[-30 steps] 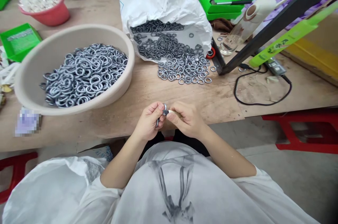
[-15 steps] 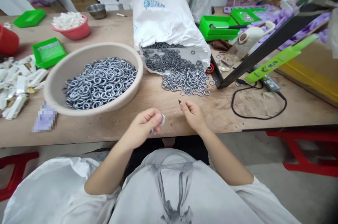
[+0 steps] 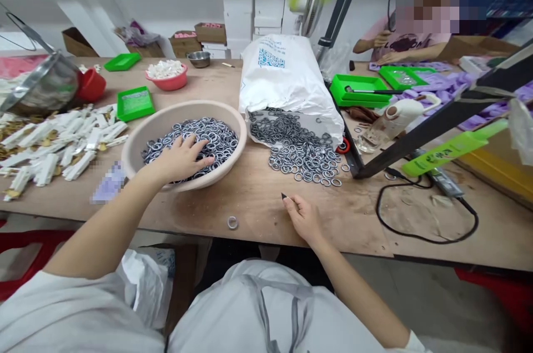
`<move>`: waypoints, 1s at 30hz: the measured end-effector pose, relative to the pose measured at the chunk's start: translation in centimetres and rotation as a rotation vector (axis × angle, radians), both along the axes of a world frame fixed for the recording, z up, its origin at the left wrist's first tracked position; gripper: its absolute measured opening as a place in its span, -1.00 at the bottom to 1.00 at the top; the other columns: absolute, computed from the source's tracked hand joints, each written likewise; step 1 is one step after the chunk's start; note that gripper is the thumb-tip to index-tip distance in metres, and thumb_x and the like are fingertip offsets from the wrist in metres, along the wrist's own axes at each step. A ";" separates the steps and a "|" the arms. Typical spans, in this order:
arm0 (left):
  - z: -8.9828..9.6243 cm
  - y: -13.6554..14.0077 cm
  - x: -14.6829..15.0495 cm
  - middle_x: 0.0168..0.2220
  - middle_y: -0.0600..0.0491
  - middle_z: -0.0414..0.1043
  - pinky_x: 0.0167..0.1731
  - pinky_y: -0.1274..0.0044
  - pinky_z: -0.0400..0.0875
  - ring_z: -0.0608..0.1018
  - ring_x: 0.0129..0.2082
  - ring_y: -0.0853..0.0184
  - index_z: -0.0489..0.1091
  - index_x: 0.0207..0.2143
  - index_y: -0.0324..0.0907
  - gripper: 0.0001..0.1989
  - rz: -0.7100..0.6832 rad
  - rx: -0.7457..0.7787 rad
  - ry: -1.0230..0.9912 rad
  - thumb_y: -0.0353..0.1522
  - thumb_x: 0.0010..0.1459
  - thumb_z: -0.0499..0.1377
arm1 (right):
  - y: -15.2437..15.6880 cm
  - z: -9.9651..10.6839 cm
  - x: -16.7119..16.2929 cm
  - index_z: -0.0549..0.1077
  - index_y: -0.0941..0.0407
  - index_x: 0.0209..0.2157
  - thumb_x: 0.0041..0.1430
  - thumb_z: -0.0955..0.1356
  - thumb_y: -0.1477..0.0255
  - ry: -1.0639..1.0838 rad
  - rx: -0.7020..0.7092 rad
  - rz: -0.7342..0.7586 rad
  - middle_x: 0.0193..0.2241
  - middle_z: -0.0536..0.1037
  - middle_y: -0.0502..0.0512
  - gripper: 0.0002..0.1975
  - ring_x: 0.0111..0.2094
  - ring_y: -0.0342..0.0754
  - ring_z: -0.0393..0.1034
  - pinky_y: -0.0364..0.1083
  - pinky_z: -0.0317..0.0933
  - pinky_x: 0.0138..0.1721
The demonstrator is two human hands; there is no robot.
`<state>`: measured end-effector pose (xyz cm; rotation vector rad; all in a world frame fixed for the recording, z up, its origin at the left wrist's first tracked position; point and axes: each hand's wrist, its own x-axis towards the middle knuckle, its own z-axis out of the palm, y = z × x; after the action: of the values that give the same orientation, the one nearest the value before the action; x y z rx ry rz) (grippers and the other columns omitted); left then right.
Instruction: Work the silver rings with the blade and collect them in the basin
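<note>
Ring (image 3: 232,227) near table edge (image 3: 266,235), one; beige basin (image 3: 204,181), one.

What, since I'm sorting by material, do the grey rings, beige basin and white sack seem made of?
Grey rings: probably metal, glossy with bright glints, though plastic is possible.
Beige basin: likely plastic, smooth and satiny, with a rounded rim.
White sack: paper or plastic, matte, with crumpled creases.

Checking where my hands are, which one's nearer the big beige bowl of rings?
Left. Your left hand is over the rings inside the bowl; your right hand is outside it, off to its right, above the table.
</note>
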<state>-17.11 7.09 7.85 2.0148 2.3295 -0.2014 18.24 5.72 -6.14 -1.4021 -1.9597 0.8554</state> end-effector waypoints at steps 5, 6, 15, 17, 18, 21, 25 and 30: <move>-0.2 -3.9 3.1 0.42 -0.19 0.01 0.28 -0.01 0.01 0.10 0.40 -0.12 0.22 0.32 -0.15 -0.45 -0.123 0.395 -0.072 -0.20 0.33 -0.04 | 0.0 0.2 -0.1 0.44 0.08 -0.44 0.30 0.19 0.00 -0.030 0.007 0.002 -0.67 0.35 -0.03 -0.52 -0.58 -0.08 0.25 -0.13 -0.04 -0.48; -1.1 -5.3 4.4 0.39 -0.18 0.11 0.29 0.06 0.05 0.19 0.37 -0.04 0.25 0.29 -0.14 -0.48 -0.240 0.480 -0.118 -0.24 0.33 -0.02 | -0.1 0.2 -0.1 0.45 0.08 -0.43 0.30 0.19 0.00 -0.036 0.004 0.004 -0.67 0.35 -0.03 -0.52 -0.58 -0.08 0.25 -0.13 -0.04 -0.48; -15.5 -12.8 9.1 0.32 -0.06 0.26 0.27 0.30 0.24 0.28 0.34 0.14 0.18 0.34 -0.10 -0.44 -0.918 0.108 -0.267 -0.47 0.30 -0.03 | -0.1 0.3 -0.2 0.47 0.07 -0.41 0.30 0.19 0.03 -0.071 0.051 0.028 -0.64 0.42 0.00 -0.54 -0.57 -0.07 0.27 -0.12 -0.01 -0.47; -15.5 -12.7 8.4 0.25 -0.08 0.37 0.24 0.38 0.30 0.38 0.28 0.23 0.25 0.30 -0.09 -0.46 -0.946 0.159 -0.358 -0.48 0.31 -0.08 | -0.2 0.3 -0.2 0.47 0.07 -0.42 0.30 0.19 0.03 -0.084 0.058 0.029 -0.63 0.42 0.00 -0.54 -0.57 -0.07 0.27 -0.12 -0.01 -0.47; -14.8 -12.6 8.0 0.20 -0.08 0.44 0.22 0.41 0.33 0.44 0.23 0.27 0.30 0.26 -0.08 -0.48 -0.963 0.205 -0.409 -0.48 0.32 -0.10 | -0.2 0.3 -0.2 0.47 0.07 -0.42 0.30 0.19 0.03 -0.089 0.058 0.028 -0.63 0.42 0.01 -0.54 -0.57 -0.07 0.27 -0.12 -0.02 -0.47; -10.2 -11.4 6.7 0.09 -0.07 0.53 0.23 0.34 0.31 0.51 0.15 0.27 0.41 0.16 -0.04 -0.55 -0.918 0.384 -0.477 -0.41 0.34 -0.08 | -0.2 0.3 -0.2 0.49 0.07 -0.39 0.29 0.19 0.03 -0.105 0.048 0.028 -0.63 0.43 0.01 -0.54 -0.57 -0.06 0.29 -0.12 -0.02 -0.47; -2.2 -7.3 3.5 0.29 -0.11 0.31 0.31 0.11 0.08 0.25 0.35 0.09 0.38 0.21 -0.03 -0.54 -0.327 0.560 -0.310 -0.27 0.36 -0.09 | -0.1 0.3 -0.3 0.51 0.08 -0.37 0.29 0.19 0.04 -0.139 0.054 0.017 -0.63 0.45 0.03 -0.53 -0.56 -0.05 0.31 -0.11 -0.02 -0.46; 0.2 -0.8 -0.9 0.48 -0.12 -0.22 0.15 -0.23 0.00 -0.07 0.39 -0.38 0.10 0.37 0.12 -0.18 0.032 -0.085 -0.169 0.18 0.12 0.03 | -0.1 0.2 -0.4 0.54 0.07 -0.35 0.29 0.18 0.04 -0.139 0.065 0.021 -0.61 0.48 0.05 -0.52 -0.52 -0.02 0.37 -0.12 0.00 -0.45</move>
<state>-18.00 6.31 8.03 1.8758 2.2099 -0.1212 17.82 5.67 -5.92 -1.4393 -2.0901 0.7139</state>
